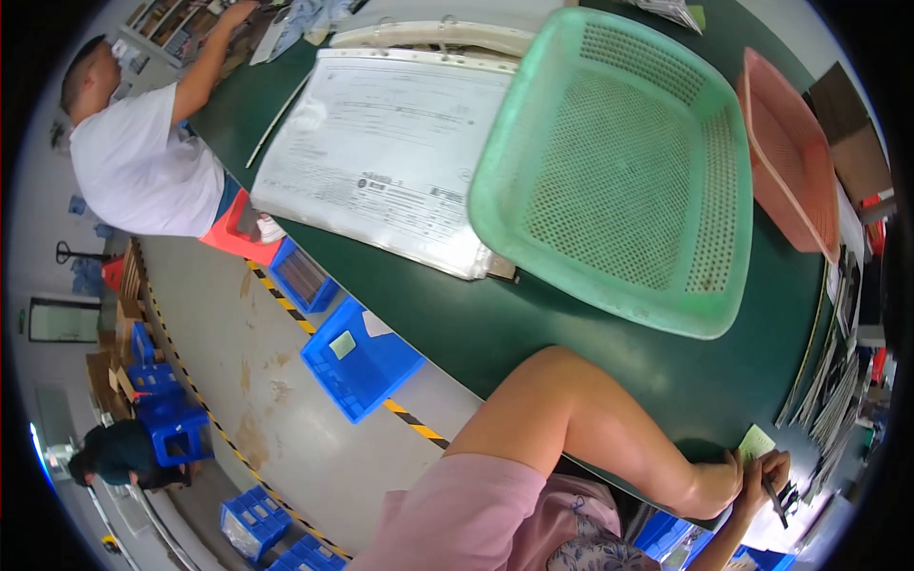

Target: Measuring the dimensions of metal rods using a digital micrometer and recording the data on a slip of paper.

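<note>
At the table's right edge, my right hand is closed round a dark pen, its tip pointing down and away from the fingers. A small pale green slip of paper lies against that hand. Reaching in from the lower edge, my left arm bends at the elbow over the tabletop. My left hand is curled at the slip's near edge, beside the right hand; its fingers are mostly hidden, so its hold on the slip cannot be made out.
On the green table lie a ring binder with sleeved sheets, a green mesh basket and a pink basket. A blue bin stands below the edge. A co-worker sits at far left; another person is beyond.
</note>
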Tool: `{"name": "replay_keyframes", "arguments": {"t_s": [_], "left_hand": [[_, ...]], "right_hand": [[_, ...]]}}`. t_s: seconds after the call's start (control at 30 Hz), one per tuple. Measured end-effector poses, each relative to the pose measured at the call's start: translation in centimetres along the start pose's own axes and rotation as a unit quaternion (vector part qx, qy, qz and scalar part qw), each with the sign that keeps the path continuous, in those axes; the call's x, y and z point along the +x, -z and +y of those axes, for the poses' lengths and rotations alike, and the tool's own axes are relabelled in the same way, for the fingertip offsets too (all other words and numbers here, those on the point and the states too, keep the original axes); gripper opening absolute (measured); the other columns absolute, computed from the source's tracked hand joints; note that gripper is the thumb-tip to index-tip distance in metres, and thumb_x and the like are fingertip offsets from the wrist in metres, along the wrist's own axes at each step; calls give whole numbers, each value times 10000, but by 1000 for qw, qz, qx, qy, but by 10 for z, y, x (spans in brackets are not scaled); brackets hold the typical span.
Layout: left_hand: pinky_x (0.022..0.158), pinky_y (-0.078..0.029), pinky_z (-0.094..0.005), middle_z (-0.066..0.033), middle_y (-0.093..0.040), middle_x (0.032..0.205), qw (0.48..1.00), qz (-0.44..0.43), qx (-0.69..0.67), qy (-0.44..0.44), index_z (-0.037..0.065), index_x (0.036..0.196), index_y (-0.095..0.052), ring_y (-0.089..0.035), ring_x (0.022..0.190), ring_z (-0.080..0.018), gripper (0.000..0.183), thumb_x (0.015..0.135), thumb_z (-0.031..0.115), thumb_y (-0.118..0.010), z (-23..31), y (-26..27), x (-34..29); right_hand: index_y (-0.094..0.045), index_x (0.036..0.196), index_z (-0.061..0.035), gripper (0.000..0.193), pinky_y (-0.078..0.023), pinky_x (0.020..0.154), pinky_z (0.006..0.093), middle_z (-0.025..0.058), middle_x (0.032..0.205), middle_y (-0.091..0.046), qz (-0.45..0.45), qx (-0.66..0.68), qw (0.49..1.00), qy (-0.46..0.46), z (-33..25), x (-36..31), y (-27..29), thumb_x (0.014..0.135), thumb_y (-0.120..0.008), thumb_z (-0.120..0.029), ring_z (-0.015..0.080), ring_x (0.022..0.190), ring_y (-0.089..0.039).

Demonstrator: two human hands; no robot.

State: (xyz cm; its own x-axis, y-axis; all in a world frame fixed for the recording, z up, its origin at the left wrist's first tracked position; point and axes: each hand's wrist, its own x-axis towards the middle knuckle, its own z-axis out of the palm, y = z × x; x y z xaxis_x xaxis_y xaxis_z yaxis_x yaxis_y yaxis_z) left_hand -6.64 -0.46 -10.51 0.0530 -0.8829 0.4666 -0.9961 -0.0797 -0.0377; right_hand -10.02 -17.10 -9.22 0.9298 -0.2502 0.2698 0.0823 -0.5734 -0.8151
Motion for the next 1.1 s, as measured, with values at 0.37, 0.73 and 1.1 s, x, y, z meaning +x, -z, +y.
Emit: {"name": "replay_keyframes", "arguments": {"t_s": [0.37, 0.73, 1.1], "left_hand": [[586, -476, -355, -195, -556, 939, 1000, -14, 4, 22, -27, 834, -596, -547, 838, -330, 254, 726, 160, -464, -37, 25, -21], [598, -485, -357, -179, -564, 927, 999, 13, 30, -6, 0, 779, -623, -554, 841, -327, 215, 737, 161, -486, -34, 23, -25], [600, -486, -327, -151, -576, 917, 999, 24, 27, 0, -16, 790, -617, -562, 832, -298, 212, 738, 140, -483, -37, 22, -23]], "right_hand": [[-386, 547, -66, 263, -327, 446, 236, 15, 540, -440, 54, 142, 988, 4, -20, 12, -29, 617, -590, 86, 103, 492, -409], [-364, 525, -58, 266, -282, 409, 210, 17, 519, -442, -22, 77, 996, -27, -29, 11, -27, 599, -590, 61, 66, 458, -387], [-344, 513, -66, 290, -269, 407, 210, 23, 504, -434, -8, 67, 998, -10, -28, 12, -26, 583, -574, 96, 79, 445, -389]]}}
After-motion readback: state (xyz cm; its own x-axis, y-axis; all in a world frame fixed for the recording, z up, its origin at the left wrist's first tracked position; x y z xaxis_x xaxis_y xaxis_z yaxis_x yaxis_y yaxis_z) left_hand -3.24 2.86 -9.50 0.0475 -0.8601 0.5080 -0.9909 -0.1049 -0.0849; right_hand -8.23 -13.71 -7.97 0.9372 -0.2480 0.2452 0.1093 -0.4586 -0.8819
